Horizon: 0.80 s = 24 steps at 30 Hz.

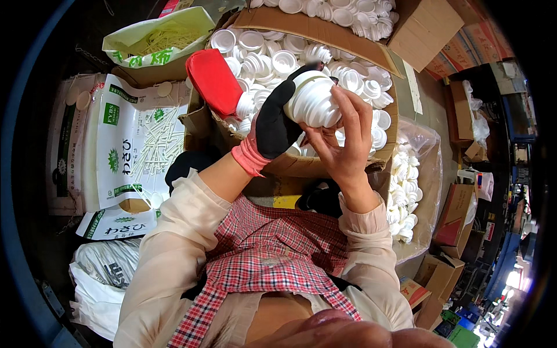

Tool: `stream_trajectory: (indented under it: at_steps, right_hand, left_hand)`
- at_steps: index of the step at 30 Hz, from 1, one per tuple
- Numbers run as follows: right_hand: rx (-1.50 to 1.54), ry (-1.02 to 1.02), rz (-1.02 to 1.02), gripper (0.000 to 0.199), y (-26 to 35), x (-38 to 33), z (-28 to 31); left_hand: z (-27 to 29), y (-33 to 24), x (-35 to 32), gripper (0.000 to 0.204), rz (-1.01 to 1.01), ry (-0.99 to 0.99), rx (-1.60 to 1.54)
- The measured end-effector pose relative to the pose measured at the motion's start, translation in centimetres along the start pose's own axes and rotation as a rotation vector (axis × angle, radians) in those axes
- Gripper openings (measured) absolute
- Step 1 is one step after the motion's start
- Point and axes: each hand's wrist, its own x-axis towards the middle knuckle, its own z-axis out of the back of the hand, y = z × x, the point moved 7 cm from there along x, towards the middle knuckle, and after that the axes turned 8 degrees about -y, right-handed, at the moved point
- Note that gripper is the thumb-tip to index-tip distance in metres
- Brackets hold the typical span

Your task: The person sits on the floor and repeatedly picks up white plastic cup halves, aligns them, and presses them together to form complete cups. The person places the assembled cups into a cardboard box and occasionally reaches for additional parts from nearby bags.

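Note:
A stack of nested white plastic lids or shallow cups is held up over an open cardboard box. My left hand, in a black glove with a pink cuff, wraps round the stack's left side. Bare, my right hand presses its fingers on the right side of the same stack. Below and behind both hands, many similar white pieces fill the box, some loose and some nested. A red pouch-like thing lies on the box's left edge, beside my left hand.
Thin white sticks lie on a printed white sheet at the left. Behind them stands a green-and-white bag with more sticks. To the right is a clear-plastic-lined box of white pieces. Another carton of white pieces stands at the back.

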Motion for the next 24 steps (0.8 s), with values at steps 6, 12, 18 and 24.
stream_trajectory:
  at_steps: [6, 12, 18, 24]
  right_hand:
    - [-0.006, 0.01, -0.052, 0.07, 0.0, -0.1, 0.3]
    - [0.0, 0.001, -0.052, 0.07, 0.2, 0.0, 0.3]
    - [0.014, 0.126, -0.11, 0.063, -0.3, 0.5, 0.4]
    - [0.598, -0.078, -0.757, 0.046, -6.4, -1.3, -1.3]
  left_hand:
    - [-1.2, -0.5, -0.4, 0.055, -0.049, 0.057, 0.147]
    - [-0.8, -0.6, -0.4, 0.057, -0.11, 0.057, 0.215]
    - [-1.4, -1.2, -1.2, 0.063, -0.266, 0.039, 0.562]
    - [-1.4, 0.5, -0.6, 0.068, -0.203, 0.094, 0.701]
